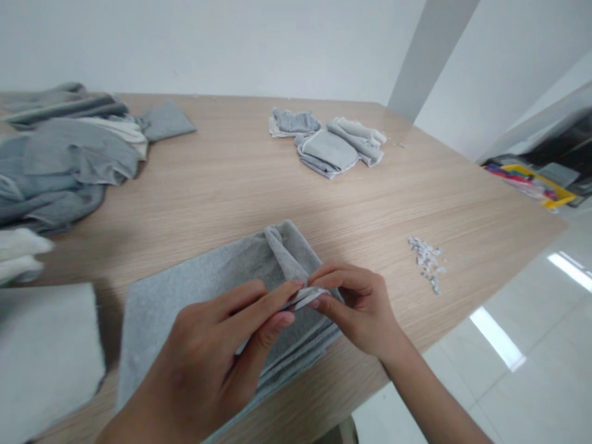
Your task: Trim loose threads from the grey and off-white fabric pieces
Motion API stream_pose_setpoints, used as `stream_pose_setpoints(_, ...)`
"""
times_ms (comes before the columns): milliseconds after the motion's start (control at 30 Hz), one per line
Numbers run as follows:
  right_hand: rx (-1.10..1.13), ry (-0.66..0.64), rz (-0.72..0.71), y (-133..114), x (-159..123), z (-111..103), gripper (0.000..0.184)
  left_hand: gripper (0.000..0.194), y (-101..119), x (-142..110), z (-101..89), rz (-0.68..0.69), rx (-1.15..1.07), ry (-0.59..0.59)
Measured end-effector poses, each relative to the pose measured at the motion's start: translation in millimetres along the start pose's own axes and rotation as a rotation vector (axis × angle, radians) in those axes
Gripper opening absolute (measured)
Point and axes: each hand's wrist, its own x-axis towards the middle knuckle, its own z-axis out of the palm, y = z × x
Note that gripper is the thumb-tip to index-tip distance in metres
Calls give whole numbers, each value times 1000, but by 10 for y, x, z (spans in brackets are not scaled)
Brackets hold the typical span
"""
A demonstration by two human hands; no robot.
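A stack of grey fabric pieces (194, 277) lies at the table's near edge, its layers showing along the front side. The corner of the top piece is lifted and creased into a fold (283, 251). My left hand (217, 345) pinches the pale edge of this fabric between thumb and fingers. Just to its right, my right hand (358, 302) grips the same edge between thumb and forefinger. Both sets of fingertips nearly meet over the stack's right part. Whether a small tag or seam sits between them is too fine to make out.
Crumpled grey cloths (69, 154) are heaped at the left, with a white cloth stack (46, 351) nearer. Folded grey pieces (328, 148) lie at the back. Small white scraps (426, 259) sit to the right. A yellow bin (555, 191) stands beyond the table's right edge.
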Motion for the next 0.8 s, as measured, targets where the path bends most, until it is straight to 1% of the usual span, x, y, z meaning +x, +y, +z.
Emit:
stream_pose_setpoints(267,29,23,-9,3,6,15,10,25,20,1,-1,-51,-46,-7)
stream_pose_setpoints(367,52,26,-28,26,6,16,7,24,23,7,8,-92,-73,-9)
stream_pose_setpoints(467,58,32,-31,52,5,12,7,23,15,13,18,-127,-117,-14)
stream_pose_setpoints(567,49,43,-34,67,7,5,8,22,9,24,20,-184,-173,-18)
stream_pose_setpoints(700,43,35,-39,77,12,-3,5,22,9,31,29,-273,-278,9)
stream_pose_setpoints(800,41,53,-45,85,14,-2,4,23,6,24,50,-312,-321,10)
